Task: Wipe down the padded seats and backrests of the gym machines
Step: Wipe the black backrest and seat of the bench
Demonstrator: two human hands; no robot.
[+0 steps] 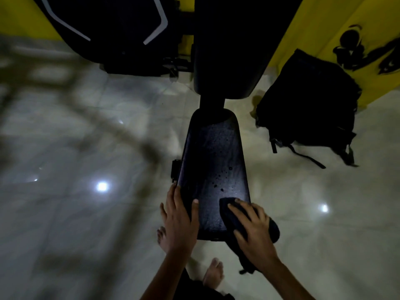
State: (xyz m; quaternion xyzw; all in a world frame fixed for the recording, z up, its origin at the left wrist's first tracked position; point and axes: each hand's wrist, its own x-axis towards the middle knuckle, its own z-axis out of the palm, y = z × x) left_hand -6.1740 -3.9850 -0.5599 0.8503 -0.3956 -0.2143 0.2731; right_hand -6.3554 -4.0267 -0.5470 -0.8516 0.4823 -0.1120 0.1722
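A black padded seat [213, 161] runs away from me, speckled with droplets near its middle. Beyond it rises the black backrest [233, 50]. My right hand [252, 228] presses a dark cloth [227, 210] flat on the seat's near right corner, fingers spread and straight; part of the cloth hangs off the edge. My left hand [179, 215] holds the seat's near left edge, thumb on top and fingers down the side.
A black backpack [307, 107] lies on the pale glossy tile floor [86, 148] right of the bench, against a yellow wall [320, 22]. Another black machine pad with white stripes [108, 24] stands at the back left. My bare feet [213, 273] are below the seat.
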